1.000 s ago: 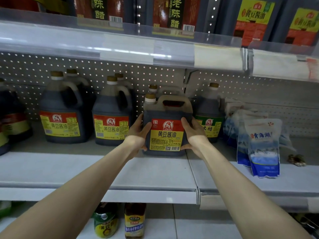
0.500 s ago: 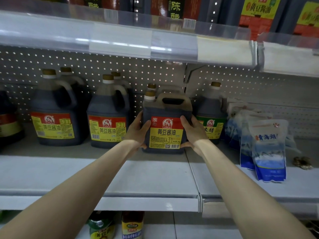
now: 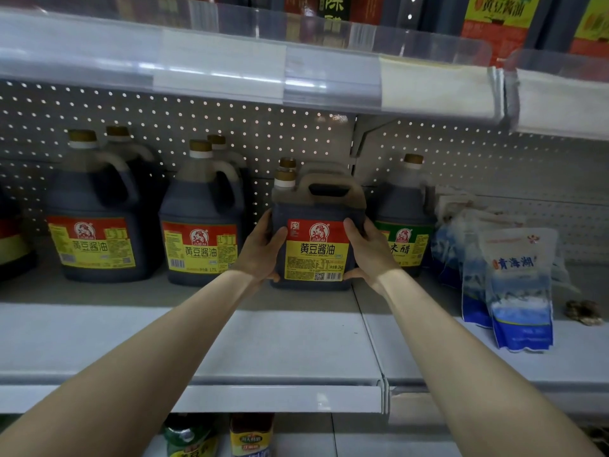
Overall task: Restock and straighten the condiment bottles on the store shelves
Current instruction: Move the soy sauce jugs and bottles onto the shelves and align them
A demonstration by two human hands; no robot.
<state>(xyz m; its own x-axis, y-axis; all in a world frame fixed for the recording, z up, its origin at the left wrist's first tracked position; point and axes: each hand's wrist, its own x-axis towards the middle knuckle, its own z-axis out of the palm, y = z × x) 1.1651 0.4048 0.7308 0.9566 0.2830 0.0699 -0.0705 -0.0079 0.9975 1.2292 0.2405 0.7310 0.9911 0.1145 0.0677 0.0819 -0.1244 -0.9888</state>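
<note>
The soy sauce jug [image 3: 318, 232] is in the middle of the frame. It seems to sit flat on the shelf [image 3: 280, 341], far in toward the back wall. The left hand [image 3: 263, 255] holds its left side and the right hand [image 3: 369, 255] holds its right side. Each grip is closed on the jug. The thumb lies on the front next to the label, and the other fingers go round the side, where I cannot see them.

To do this step well, I think the jug should be slid, not lifted, so its bottom stays on the shelf. The label should face straight out, like the one on the round soy jug [image 3: 201, 222] to the left. The vinegar jug [image 3: 403, 219] with the green label is just beside it on the right, so move slowly and do not bump it. Another jug stands right behind; only its cap [image 3: 287, 162] shows. Let go only when the jug stands steady.

The jug is boxy and dark with brown sauce. It has a tan cap at its top left and a handle hole on top. Its label is red on top and yellow below.
</note>
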